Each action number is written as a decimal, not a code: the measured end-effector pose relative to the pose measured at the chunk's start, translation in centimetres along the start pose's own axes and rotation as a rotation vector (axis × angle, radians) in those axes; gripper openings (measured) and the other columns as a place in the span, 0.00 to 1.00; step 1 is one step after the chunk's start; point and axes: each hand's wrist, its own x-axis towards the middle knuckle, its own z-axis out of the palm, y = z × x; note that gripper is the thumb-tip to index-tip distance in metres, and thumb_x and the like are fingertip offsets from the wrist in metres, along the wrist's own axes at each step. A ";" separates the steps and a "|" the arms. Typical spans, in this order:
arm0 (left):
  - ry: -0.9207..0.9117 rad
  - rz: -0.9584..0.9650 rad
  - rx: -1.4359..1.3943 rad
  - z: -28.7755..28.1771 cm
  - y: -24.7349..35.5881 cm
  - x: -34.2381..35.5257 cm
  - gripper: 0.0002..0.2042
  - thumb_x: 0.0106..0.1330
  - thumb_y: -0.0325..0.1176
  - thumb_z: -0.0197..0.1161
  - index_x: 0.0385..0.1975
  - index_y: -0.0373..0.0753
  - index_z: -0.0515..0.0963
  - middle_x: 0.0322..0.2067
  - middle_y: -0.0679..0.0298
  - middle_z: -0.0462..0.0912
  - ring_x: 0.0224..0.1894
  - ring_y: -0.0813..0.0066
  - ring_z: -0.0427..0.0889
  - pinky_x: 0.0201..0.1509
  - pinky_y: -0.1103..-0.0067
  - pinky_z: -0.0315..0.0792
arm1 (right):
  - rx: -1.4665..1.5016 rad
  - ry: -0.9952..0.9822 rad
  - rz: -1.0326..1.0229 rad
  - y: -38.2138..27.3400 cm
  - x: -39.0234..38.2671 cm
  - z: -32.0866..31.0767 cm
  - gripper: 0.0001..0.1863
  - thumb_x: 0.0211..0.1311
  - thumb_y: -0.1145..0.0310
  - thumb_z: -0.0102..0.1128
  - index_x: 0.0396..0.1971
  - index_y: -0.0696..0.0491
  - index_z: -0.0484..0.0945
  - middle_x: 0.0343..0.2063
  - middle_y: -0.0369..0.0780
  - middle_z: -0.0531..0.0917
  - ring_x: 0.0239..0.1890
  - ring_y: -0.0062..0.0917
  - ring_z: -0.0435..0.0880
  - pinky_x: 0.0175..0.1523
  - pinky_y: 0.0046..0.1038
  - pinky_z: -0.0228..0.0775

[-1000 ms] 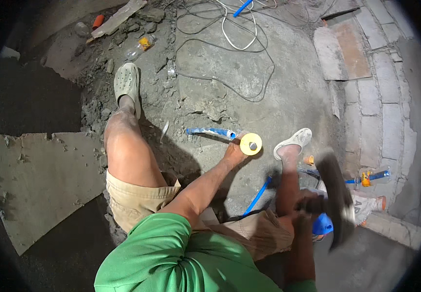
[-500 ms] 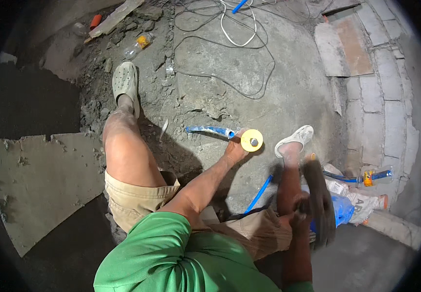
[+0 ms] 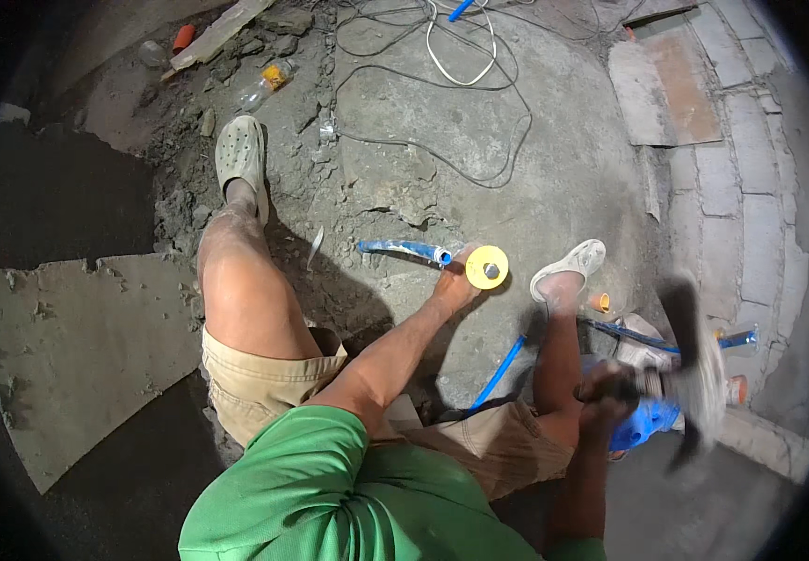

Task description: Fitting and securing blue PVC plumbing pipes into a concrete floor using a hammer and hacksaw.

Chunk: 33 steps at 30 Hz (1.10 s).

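My left hand (image 3: 459, 283) is wrapped round a chisel with a round yellow hand guard (image 3: 481, 257). Its metal striking end (image 3: 491, 270) points up toward me, and the shaft below is hidden by the guard and my fingers. On the right, my right hand (image 3: 606, 388) grips a hammer (image 3: 701, 369) by its handle. The hammer's head is smeared by motion and lies well apart from the chisel. Beside my left hand, a bent blue pipe (image 3: 404, 250) comes out of the rough concrete.
A straight blue pipe (image 3: 498, 374) stands between my legs. Dark and white cables (image 3: 465, 79) loop over the floor ahead. Broken rubble (image 3: 185, 210) and a grey board (image 3: 86, 346) lie left. A block wall (image 3: 732, 196) borders the right, near sacks and blue plastic (image 3: 643, 425).
My right hand has swung the hammer outward to the right, and its head has turned. My left hand and the chisel have hardly moved.
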 end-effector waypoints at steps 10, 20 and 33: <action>-0.180 -0.101 -0.069 -0.4 -4.3 1.9 0.15 0.60 0.34 0.58 0.45 0.36 0.73 0.45 0.49 0.76 0.50 0.52 0.74 0.51 0.66 0.70 | 0.285 -0.505 0.263 -6.5 6.0 3.7 0.13 0.61 0.67 0.49 0.41 0.58 0.75 0.35 0.46 0.81 0.39 0.41 0.80 0.42 0.37 0.70; 0.128 0.143 0.120 1.9 -7.6 0.3 0.17 0.60 0.35 0.60 0.47 0.35 0.73 0.45 0.49 0.77 0.49 0.50 0.75 0.53 0.66 0.70 | 1.212 0.004 0.305 -9.6 10.1 -2.5 0.15 0.62 0.57 0.54 0.32 0.56 0.75 0.33 0.45 0.79 0.36 0.33 0.78 0.39 0.39 0.70; 0.050 0.119 0.230 1.1 -3.1 0.8 0.13 0.58 0.30 0.59 0.42 0.35 0.74 0.41 0.49 0.77 0.46 0.49 0.76 0.48 0.65 0.72 | 0.780 -0.688 0.014 -0.6 11.8 -5.5 0.13 0.56 0.72 0.53 0.41 0.58 0.76 0.51 0.49 0.75 0.48 0.37 0.76 0.51 0.36 0.68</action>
